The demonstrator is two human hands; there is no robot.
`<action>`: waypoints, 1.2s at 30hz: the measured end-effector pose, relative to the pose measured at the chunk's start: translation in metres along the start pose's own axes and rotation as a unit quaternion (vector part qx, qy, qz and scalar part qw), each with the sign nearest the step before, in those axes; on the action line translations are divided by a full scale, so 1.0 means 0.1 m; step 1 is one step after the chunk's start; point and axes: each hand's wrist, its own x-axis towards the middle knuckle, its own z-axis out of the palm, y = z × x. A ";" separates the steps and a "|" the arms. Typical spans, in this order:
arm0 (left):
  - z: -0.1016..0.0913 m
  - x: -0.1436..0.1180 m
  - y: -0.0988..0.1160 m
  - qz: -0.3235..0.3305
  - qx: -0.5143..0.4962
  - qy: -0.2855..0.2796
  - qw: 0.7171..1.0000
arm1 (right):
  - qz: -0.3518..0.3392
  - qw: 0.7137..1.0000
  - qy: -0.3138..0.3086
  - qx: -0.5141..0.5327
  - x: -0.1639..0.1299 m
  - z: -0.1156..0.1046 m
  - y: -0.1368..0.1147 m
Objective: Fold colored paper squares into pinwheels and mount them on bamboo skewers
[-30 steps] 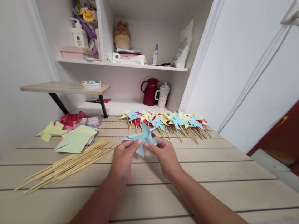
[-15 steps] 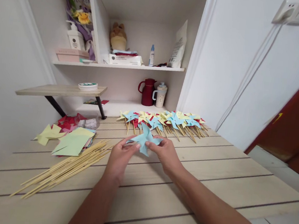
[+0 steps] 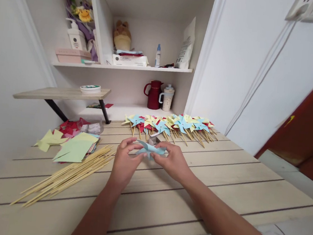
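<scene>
Between my two hands, above the table, is a light blue paper pinwheel [image 3: 148,149], tipped so that it shows nearly edge-on. My right hand [image 3: 174,162] pinches its right side between thumb and fingers. On the left, my left hand [image 3: 124,161] has its thumb and curled fingers at the pinwheel's left blade; part of that grip is hidden. Just behind the pinwheel stands a small greyish object [image 3: 153,139], mostly covered, whose kind I cannot make out. Farther back lie several finished pinwheels [image 3: 183,123] on sticks, in blue, yellow and red.
Left of my hands lies a bundle of thin wooden sticks [image 3: 71,173]. Beyond it are green paper sheets [image 3: 75,148], a yellow folded pinwheel [image 3: 48,140] and red paper pieces [image 3: 69,127]. A small raised shelf [image 3: 60,93], a red jug [image 3: 155,95] and a cup [image 3: 168,98] stand behind.
The blue pinwheel has tilted from facing me to nearly edge-on and sits slightly lower. The greyish object behind it has come into sight. My left fingers have lifted somewhat.
</scene>
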 end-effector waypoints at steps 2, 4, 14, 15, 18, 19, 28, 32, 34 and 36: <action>0.00 0.00 0.01 -0.002 -0.016 -0.004 1.000 | -0.001 1.000 0.002 0.005 0.00 0.00 0.00; 0.01 -0.01 0.02 -0.002 -0.022 -0.015 1.000 | -0.005 1.000 0.004 0.011 0.00 0.00 -0.01; 0.03 -0.04 0.08 0.009 -0.038 -0.018 0.999 | -0.001 1.000 0.010 0.013 0.00 0.02 -0.01; 0.03 -0.04 0.08 0.012 -0.037 -0.022 0.999 | -0.004 1.000 0.008 0.014 0.00 0.02 -0.01; 0.02 -0.04 0.10 0.024 -0.029 -0.038 0.999 | -0.007 1.000 0.005 0.014 0.00 0.02 -0.01; 0.02 -0.04 0.10 0.026 -0.026 -0.042 0.998 | -0.006 1.000 0.005 0.013 0.00 0.03 -0.01; 0.06 -0.07 0.00 -0.129 -0.121 -0.034 0.984 | 0.028 0.998 0.030 0.057 0.04 0.03 0.04; 0.06 -0.07 -0.07 -0.235 -0.190 0.014 0.953 | 0.054 0.985 0.077 0.144 0.10 0.00 0.18; 0.03 -0.03 -0.12 -0.277 -0.214 0.075 0.934 | 0.091 0.973 0.099 0.188 0.14 -0.02 0.28; -0.01 0.01 -0.16 -0.309 -0.240 0.130 0.911 | 0.135 0.961 0.123 0.206 0.19 -0.05 0.40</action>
